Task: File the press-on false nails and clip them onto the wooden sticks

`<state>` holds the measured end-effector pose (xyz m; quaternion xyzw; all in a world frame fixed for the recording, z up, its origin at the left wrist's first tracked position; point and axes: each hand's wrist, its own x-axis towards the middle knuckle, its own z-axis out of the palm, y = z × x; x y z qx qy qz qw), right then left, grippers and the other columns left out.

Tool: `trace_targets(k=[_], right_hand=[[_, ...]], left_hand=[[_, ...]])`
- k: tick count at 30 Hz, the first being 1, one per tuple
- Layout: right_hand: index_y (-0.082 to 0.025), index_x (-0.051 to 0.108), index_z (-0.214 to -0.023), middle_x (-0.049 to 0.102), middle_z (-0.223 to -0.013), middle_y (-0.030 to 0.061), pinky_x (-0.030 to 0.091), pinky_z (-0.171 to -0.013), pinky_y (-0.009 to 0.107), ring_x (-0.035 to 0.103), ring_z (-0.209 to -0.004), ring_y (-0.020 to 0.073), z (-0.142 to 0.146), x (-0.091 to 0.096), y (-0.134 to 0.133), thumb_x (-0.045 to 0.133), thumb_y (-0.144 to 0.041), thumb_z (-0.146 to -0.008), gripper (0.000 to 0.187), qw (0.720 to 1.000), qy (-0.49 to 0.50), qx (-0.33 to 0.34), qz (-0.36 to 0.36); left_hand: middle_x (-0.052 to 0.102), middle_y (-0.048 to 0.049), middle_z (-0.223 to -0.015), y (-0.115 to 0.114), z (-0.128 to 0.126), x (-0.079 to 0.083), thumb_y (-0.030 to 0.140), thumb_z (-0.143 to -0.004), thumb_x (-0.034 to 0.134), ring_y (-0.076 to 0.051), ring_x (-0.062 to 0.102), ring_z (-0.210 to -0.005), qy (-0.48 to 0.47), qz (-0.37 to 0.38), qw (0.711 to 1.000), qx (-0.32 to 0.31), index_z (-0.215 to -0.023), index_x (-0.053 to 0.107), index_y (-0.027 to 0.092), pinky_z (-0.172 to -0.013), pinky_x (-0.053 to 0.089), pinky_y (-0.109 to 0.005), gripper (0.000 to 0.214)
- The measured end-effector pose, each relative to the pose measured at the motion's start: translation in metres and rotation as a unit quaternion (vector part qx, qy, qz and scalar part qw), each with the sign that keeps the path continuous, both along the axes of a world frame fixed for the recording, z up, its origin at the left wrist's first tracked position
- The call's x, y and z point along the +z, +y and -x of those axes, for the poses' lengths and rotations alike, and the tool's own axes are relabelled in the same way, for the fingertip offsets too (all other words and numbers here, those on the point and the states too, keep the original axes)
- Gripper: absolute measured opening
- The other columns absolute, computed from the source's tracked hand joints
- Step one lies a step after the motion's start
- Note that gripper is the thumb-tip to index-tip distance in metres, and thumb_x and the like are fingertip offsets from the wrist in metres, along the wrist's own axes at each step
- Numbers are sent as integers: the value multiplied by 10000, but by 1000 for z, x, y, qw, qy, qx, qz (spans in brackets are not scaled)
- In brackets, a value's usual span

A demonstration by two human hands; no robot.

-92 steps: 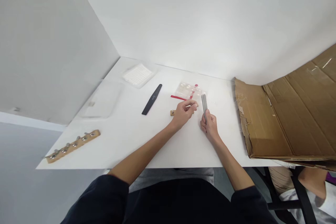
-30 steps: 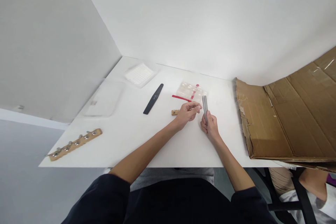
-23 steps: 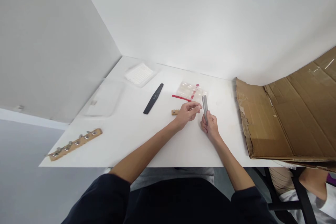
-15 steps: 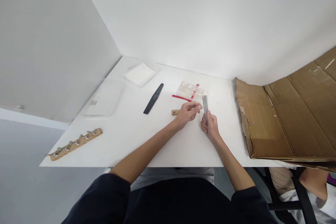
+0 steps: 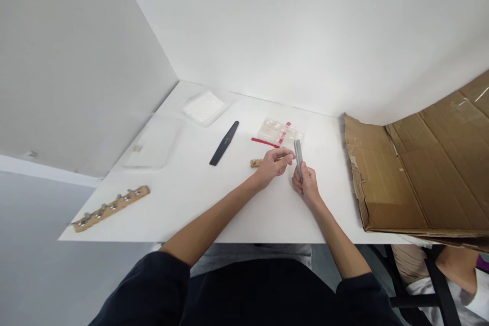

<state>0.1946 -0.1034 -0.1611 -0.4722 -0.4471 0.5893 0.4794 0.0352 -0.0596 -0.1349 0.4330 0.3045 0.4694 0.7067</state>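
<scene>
My right hand [image 5: 305, 182] is closed round a grey nail file [image 5: 298, 155], which it holds nearly upright. Just left of the file, my left hand [image 5: 274, 165] pinches a small pale piece [image 5: 293, 156] that looks like a false nail tip. The piece is close beside the file's edge; whether they touch I cannot tell. Partly hidden behind my left hand lies a small wooden strip [image 5: 255, 163] with a metal stud. Beyond both hands is a clear compartment case [image 5: 270, 130] with red marks, and a thin red stick [image 5: 263, 141] lies along its front.
A black nail file [image 5: 224, 143] lies left of my hands. Farther left are a clear tray with a white grid sheet [image 5: 205, 108], a transparent lid [image 5: 153, 142] and a longer studded wooden strip [image 5: 110, 208]. An open cardboard box [image 5: 405, 178] stands at right; another person's arm [image 5: 456, 267] shows below it.
The grey file has turned very slightly in my right hand. Both hands keep nearly the same place and grip, and the view has shifted a little.
</scene>
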Motion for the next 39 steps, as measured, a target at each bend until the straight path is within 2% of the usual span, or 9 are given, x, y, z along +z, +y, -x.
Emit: trace_targets(k=[3,8,12,17,24,30,33,36,39], right_hand=[[-243,410,-584,262,-430,-105,161,-322,222,212,-337,55,2,2,2,603,-868,-858,709,1000,-16,-5,12],[-244,409,-603,261,-445,-109,156,-320,215,203,-347,54,3,2,4,621,-864,-848,699,997,19,-68,33],[-245,407,-596,256,-438,-109,154,-328,219,194,-347,54,3,1,1,601,-865,-861,702,999,27,-45,15],[-246,400,-592,266,-432,-101,159,-338,226,214,-343,61,3,2,-2,561,-848,-902,695,1000,0,-8,-11],[-247,406,-580,272,-422,-97,163,-327,235,216,-334,61,3,4,-1,566,-868,-879,708,999,-28,16,-11],[-247,407,-607,258,-447,-108,175,-324,219,206,-349,58,5,7,2,601,-865,-859,695,998,-6,-56,29],[-243,407,-599,253,-451,-109,175,-328,211,202,-356,53,6,8,1,610,-862,-856,701,998,15,-63,25],[-242,412,-605,253,-449,-108,167,-328,209,200,-353,55,5,6,-1,593,-864,-868,699,998,23,-60,15],[-244,413,-617,250,-450,-106,167,-328,212,193,-357,61,2,3,-2,564,-854,-895,687,998,26,-54,5]], left_hand=[[569,31,-708,-1,1,4,506,-759,902,-2,322,-432,7,-6,1000,-9,-819,660,139,-434,195,-217,443],[573,31,-710,-2,2,7,515,-773,892,-3,324,-431,7,-14,1000,-5,-833,670,139,-432,197,-220,441],[562,41,-681,2,3,4,550,-736,908,-3,310,-430,2,3,999,36,-849,675,139,-434,195,-220,486],[577,35,-699,3,2,2,573,-727,908,-4,321,-425,0,7,1000,29,-851,673,139,-432,193,-219,509],[570,35,-715,0,1,4,508,-746,907,3,311,-417,8,-9,1000,21,-799,651,142,-427,191,-221,449],[568,36,-677,-2,-1,5,484,-754,904,-4,304,-418,46,-28,998,28,-817,678,135,-424,197,-224,421],[577,34,-699,-1,-2,4,475,-740,916,-1,313,-422,26,-11,999,28,-820,672,134,-424,197,-215,427],[554,37,-712,1,1,3,456,-751,915,3,313,-448,-21,27,999,2,-818,657,133,-426,199,-195,419],[538,32,-740,3,5,4,418,-790,898,7,286,-480,-73,61,994,-51,-798,635,129,-425,212,-166,391]])
